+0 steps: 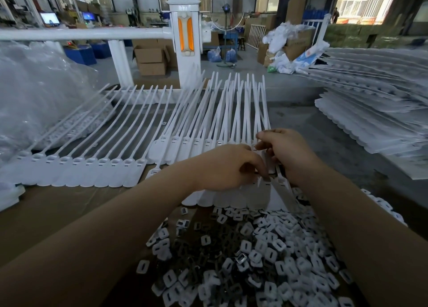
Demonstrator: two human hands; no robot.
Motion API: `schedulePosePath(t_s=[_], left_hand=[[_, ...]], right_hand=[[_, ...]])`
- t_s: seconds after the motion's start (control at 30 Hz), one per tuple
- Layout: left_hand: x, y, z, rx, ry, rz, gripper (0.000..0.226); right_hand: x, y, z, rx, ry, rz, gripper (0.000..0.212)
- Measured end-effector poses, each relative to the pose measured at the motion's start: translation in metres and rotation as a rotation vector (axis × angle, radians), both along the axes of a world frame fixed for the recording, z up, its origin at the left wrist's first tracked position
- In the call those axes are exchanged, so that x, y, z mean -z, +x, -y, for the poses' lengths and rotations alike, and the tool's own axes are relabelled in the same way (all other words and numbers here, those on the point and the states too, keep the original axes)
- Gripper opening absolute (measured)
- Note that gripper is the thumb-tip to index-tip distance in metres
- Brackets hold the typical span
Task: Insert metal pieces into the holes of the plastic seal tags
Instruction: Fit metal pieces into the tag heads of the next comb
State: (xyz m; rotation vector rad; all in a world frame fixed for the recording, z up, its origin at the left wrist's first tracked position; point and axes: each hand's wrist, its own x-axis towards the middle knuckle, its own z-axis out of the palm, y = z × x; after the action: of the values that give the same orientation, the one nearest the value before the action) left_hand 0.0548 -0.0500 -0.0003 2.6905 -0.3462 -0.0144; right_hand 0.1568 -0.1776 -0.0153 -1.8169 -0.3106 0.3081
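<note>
On the brown cardboard-covered bench (69, 205) lies a loose heap of small flat metal pieces (266, 249), squarish with a slot in the middle, some pale and some dark and shiny. Beyond the heap lies a row of white plastic seal tags (208, 144), each with a smooth flat rounded plate, a small head with a hole, and a long thin strap pointing away. A second such row (76, 167) lies to the left. The left hand (222, 165) rests on the tag plates with the fingers curled, pinching something small at the tips; what it is I cannot tell. The right hand (284, 154), just beside it, grips one tag with curled fingers. At left is a clear crinkled plastic bag (34, 86) of more tags; at right, stacked white tag sheets (375, 112).
</note>
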Motion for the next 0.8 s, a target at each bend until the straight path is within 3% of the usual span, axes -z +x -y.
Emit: schedulePosePath(t_s=[0.3, 0.8], left_hand=[[0.008, -0.016, 0.003, 0.049, 0.166, 0.146, 0.028], [0.017, -0.012, 0.005, -0.068, -0.105, -0.025, 0.027]], right_hand=[[-0.002, -0.002, -0.001, 0.005, -0.009, -0.003, 0.017], [-0.003, -0.002, -0.001, 0.009, -0.004, -0.005, 0.015]])
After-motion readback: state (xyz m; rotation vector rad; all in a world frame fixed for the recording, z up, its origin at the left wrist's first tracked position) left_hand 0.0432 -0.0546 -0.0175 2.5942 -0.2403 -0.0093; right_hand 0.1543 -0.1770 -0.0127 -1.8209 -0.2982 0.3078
